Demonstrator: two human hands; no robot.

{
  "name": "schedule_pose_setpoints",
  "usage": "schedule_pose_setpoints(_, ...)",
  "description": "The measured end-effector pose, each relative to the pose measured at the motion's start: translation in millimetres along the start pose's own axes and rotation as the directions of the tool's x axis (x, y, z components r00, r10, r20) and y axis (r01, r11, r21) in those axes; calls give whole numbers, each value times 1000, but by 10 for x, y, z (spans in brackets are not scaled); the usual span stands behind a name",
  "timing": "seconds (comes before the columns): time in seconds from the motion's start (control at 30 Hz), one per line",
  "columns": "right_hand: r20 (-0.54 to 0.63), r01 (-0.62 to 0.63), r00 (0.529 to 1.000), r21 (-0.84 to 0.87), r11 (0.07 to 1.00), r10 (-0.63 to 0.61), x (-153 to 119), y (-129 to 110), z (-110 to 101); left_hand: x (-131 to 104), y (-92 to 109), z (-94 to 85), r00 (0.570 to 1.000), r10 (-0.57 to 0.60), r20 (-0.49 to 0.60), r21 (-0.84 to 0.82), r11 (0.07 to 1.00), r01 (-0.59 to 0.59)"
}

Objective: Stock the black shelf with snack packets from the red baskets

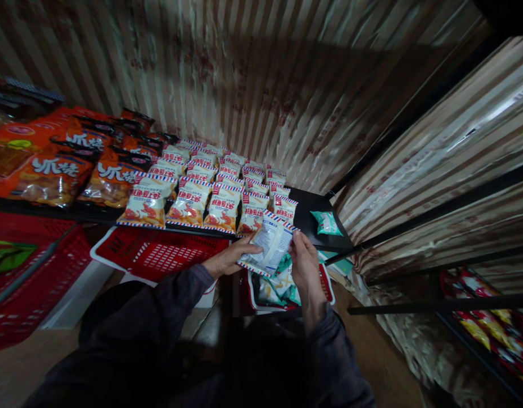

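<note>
Between my two hands is a snack bag with a striped red-and-blue edge, its printed back facing me. My left hand grips its left side, thumb lying on top. At the upper right corner, the fingers of my right hand are closed on the bag. Just beyond it, rows of matching cream-coloured snack bags stand on a black shelf. One small teal packet lies at the shelf's right end. Below the held bag, a red basket contains teal-and-white packets, partly hidden by my hands.
Orange snack bags fill the shelf's left part. Red baskets sit under the shelf edge. Black rack bars slant across the right side, and a lower shelf there holds red-and-yellow packets. A striped curtain hangs behind.
</note>
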State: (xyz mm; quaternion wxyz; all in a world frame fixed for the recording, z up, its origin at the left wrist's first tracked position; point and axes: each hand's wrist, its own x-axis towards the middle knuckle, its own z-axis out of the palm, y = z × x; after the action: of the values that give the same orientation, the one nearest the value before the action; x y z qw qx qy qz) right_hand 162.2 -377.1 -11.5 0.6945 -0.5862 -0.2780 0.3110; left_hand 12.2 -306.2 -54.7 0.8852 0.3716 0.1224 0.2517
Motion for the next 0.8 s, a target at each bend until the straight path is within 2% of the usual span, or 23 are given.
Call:
schedule_pose_setpoints(0.07,19,-50,999,57,997,49,36,-18,-8,-8,10,9,1000,-12,17,27,1000,12)
schedule_pose_setpoints(0.13,-6,-46,999,72,996,46,38,-22,-11,-14,45,30,1000,6,27,77,997,-8)
schedule_pose_setpoints(0.33,-35,-11,999,3,1000,12,1,18,12,4,148,55,985,173,-13,182,969,-167)
schedule_pose_setpoints(0.5,-4,11,1000,-66,998,-12,-4,37,30,55,73,-48,964,223,-144,324,931,-167)
schedule_pose_setpoints(0.67,6,20,1000,-54,998,-19,-9,36,56,55,82,-56,946,274,-171,421,889,-181)
schedule_pose_setpoints(0.8,0,48,999,-63,997,-48,9,76,79,41,118,-46,925,291,-244,497,856,-138)
